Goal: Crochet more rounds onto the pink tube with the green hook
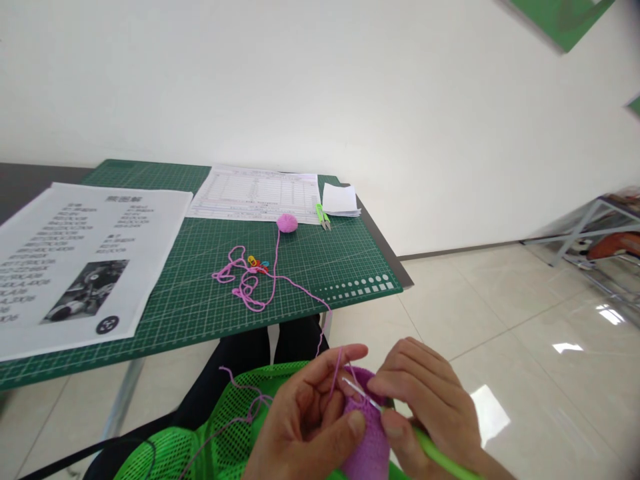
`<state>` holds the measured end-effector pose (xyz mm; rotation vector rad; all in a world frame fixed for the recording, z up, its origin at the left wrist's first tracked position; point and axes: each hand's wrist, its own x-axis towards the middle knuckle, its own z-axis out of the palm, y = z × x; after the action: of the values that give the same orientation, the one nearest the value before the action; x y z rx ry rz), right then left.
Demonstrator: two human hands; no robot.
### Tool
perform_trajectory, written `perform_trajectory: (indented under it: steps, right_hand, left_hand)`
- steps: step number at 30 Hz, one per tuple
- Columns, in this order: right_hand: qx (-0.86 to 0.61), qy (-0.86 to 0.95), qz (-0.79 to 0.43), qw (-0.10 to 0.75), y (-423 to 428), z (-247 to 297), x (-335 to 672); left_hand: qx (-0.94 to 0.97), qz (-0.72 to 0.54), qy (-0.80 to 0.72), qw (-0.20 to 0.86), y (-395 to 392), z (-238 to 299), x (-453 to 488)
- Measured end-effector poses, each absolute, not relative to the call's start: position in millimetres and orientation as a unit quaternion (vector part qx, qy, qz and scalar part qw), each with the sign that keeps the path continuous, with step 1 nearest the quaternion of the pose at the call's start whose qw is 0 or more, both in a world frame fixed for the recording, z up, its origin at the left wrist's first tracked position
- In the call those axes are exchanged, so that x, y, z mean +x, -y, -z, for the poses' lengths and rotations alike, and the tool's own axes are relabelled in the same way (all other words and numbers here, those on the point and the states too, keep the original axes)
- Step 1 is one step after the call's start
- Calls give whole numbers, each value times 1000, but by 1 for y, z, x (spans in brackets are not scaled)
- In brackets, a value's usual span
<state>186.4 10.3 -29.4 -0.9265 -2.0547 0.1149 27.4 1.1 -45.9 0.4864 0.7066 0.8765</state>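
Observation:
My left hand [305,420] is closed on a purple crocheted piece [367,440], thumb pressed on its front, with pink yarn running over the index finger. My right hand [430,407] pinches a crochet hook [440,457] with a green handle; its metal tip pokes into the piece's top edge. Both hands hover low over my lap, above a green mesh bag [215,440]. The pink yarn strand [300,287] runs up from the piece to a loose tangle on the green cutting mat [200,293] and on to a small pink yarn ball [287,223].
On the mat lie a large printed sheet [75,260] at left, a form sheet [255,193] at the back, a white paper pad [340,199], green-handled snips [323,217] and coloured stitch markers [256,262]. Tiled floor and a metal rack [595,233] are to the right.

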Motion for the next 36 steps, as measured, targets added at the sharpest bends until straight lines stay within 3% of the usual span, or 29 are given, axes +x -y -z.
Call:
perform_trajectory:
  steps: [6, 19, 25, 36]
  right_hand:
    - [-392, 795, -129, 444, -12, 28, 180]
    - [-387, 782, 14, 489, -23, 57, 164]
    - [-369, 768, 24, 522, -29, 72, 164]
    - [-332, 833, -95, 433, -20, 26, 180]
  left_hand:
    - [238, -431, -366, 790, 1, 49, 31]
    - [266, -571, -496, 598, 13, 60, 58]
    - [133, -546, -380, 735, 1, 60, 50]
    - [93, -423, -282, 856, -8, 49, 22]
